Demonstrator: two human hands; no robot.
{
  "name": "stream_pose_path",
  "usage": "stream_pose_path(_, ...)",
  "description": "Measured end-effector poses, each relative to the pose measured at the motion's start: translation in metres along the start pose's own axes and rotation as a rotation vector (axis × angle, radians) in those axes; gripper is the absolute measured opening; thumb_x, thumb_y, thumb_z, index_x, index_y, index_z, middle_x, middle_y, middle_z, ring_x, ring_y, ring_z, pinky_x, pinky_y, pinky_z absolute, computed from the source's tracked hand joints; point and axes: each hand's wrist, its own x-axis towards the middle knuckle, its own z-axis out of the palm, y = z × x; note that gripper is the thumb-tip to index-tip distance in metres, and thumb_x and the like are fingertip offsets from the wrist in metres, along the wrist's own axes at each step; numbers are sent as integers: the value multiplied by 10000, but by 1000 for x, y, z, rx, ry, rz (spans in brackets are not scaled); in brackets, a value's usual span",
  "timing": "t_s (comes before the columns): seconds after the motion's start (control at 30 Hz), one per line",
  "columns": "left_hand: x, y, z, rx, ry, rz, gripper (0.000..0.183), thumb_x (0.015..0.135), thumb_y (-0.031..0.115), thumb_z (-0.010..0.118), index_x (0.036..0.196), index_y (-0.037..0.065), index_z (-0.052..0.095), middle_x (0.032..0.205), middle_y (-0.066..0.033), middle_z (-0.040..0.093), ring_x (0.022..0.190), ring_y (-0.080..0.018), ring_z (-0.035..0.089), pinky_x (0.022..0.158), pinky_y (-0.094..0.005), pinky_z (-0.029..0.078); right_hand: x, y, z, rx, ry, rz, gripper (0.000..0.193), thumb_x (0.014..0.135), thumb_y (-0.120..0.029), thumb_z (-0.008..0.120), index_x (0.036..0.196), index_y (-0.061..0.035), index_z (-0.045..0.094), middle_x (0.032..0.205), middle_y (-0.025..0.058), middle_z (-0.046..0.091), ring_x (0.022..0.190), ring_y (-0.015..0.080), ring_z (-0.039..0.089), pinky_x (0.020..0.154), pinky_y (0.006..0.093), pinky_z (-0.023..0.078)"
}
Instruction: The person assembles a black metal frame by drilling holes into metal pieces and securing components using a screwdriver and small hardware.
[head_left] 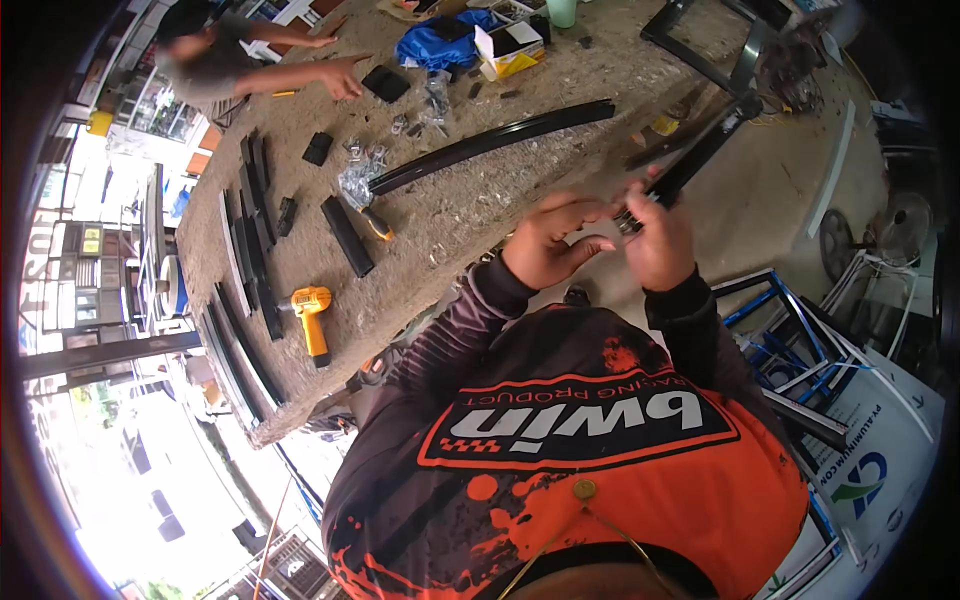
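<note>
White box (503,67) holds something dark; clear bag (360,187), silvery bits. My right hand (662,245) clamps a black bar (695,158); my left hand (552,240), fingers apart, is beside it.

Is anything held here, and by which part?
The right hand holds the black bar by its near end; whether the left hand grips it too cannot be told.

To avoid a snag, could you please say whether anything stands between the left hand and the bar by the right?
Nothing visible does: the left hand is beside the right hand, near the end of the bar.
</note>
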Motion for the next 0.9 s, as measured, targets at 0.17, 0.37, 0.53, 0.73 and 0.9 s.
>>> stream_pose_path(0.17, -59, -47, -51, 171, 108, -328, 365, 783, 52, 766, 1122, 38, 633, 1023, -102, 647, 817, -183, 614, 696, -294, 499, 29, -2, 1, 326, 15, 32, 260, 851, -82, 630, 1058, -89, 474, 905, 51, 554, 828, 176, 531, 727, 346, 453)
stream_pose_path(0.37, -192, -172, -174, 1153, 384, -733, 433, 833, 286, 699, 1112, -22, 574, 1054, -242, 595, 980, -401, 578, 851, -476, 463, 37, 8, -12, 437, 105, 29, 144, 846, -110, 645, 910, -74, 520, 853, 43, 523, 803, 171, 515, 725, 326, 436)
stream_pose_path(0.53, -204, -184, -232, 1029, 283, -1222, 727, 786, 497, 703, 1117, -66, 383, 969, -316, 648, 1011, -480, 613, 840, -498, 507, 56, 24, 6, 381, 219, 4, 168, 851, -141, 667, 873, -56, 524, 832, 62, 542, 772, 191, 553, 699, 344, 465)
stream_pose_path(0.73, -225, -218, -279, 168, 513, -1308, 427, 886, 262, 586, 1124, -36, 394, 849, -166, 615, 618, -291, 625, 534, -357, 518, 55, 26, 50, 351, 396, -23, 178, 846, -150, 680, 864, -49, 534, 768, 66, 543, 740, 203, 576, 698, 356, 481)
stream_pose_path(0.9, -185, -101, -230, 35, 527, -844, 304, 905, 79, 545, 1176, 24, 416, 784, -58, 539, 571, -170, 531, 510, -287, 455, 56, 44, 60, 352, 347, -34, 182, 845, -157, 683, 877, -53, 537, 791, 64, 546, 739, 202, 572, 693, 353, 482)
